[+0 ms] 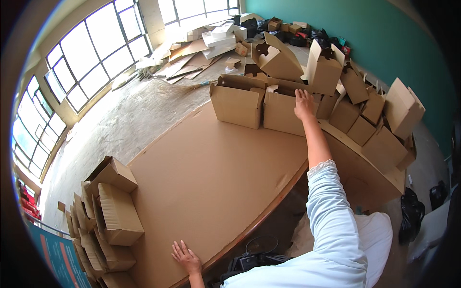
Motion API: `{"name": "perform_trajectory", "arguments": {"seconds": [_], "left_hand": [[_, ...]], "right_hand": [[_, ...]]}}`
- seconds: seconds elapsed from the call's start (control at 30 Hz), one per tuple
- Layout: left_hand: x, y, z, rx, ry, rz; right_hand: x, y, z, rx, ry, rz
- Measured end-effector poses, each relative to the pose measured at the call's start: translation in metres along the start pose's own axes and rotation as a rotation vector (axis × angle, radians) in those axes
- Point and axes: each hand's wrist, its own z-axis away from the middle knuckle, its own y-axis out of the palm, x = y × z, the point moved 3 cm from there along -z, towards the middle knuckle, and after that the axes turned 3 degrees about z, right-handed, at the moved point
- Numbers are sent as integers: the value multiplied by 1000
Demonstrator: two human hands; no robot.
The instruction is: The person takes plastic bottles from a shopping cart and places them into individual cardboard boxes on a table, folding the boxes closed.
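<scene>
My right arm reaches far across the cardboard-covered table (206, 177). At its end my right hand (304, 104) has its fingers stretched out against the upper edge of an open cardboard box (283, 113). The thumb side is partly hidden, and no grip around the edge shows. A second open cardboard box (236, 106) stands just left of that one. My left hand (187, 258) lies flat on the table near its front edge, fingers spread and holding nothing. Left of it are stacked open cardboard boxes (117, 213).
A pile of open boxes (355, 110) fills a large carton (362, 168) at the right. Beyond the table lie a broom (192, 87), flattened cardboard (185, 60) and white foam pieces (221, 38). Black bags (411, 216) sit on the floor at the right.
</scene>
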Motion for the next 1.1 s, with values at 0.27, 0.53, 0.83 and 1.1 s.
{"name": "perform_trajectory", "arguments": {"seconds": [0.27, 0.53, 0.83, 1.1], "left_hand": [[-10, 6, -3, -50, 5, -56], [-5, -14, -1, -95, 15, 232], [45, -132, 107, -363, -182, 493], [221, -179, 378, -730, -908, 324]], "right_hand": [[-4, -3, 32, 286, -238, -132], [113, -146, 176, 257, -698, -547], [322, -272, 341, 345, -1452, -683], [393, -344, 416, 552, -1510, -888]]}}
